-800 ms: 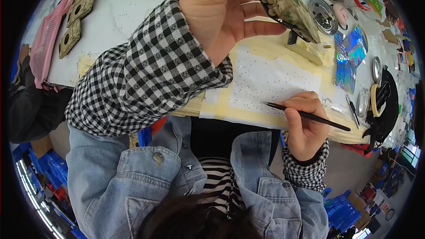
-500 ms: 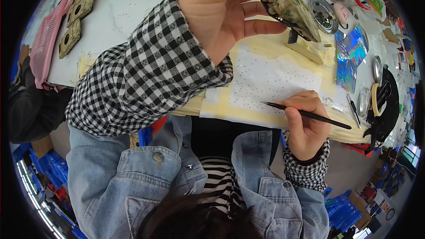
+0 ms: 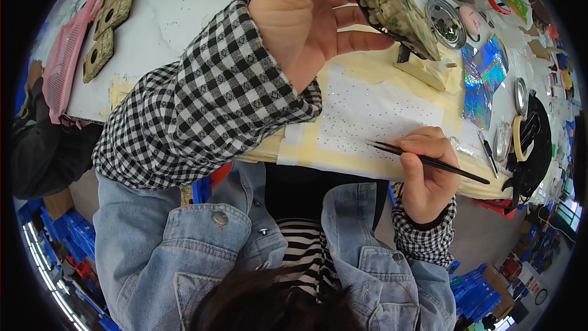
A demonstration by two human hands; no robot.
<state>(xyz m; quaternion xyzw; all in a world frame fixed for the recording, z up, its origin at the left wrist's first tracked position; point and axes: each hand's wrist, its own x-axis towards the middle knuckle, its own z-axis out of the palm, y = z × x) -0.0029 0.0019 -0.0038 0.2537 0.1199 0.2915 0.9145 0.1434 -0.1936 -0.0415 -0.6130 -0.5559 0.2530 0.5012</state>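
Observation:
My left hand, raised over the table, is closed on a camouflage-patterned piece with a small orange flower on it. The piece is tilted, and its far part runs past the top of the picture. Black tweezers sit in the closed fingers of my right hand. Their tips, slightly apart, point left just over a white sheet strewn with many tiny shiny stones. Whether a stone is between the tips is too small to tell. A pale block stand is below the camouflage piece.
Beyond the stand are a round metal tin with small bits and a holographic sheet. A pen-like tool and a tape roll lie at right. At left are a pink basket and camouflage pieces with round holes.
The tweezers and my right hand have shifted very slightly to the right. The camouflage piece in my left hand has moved a little left.

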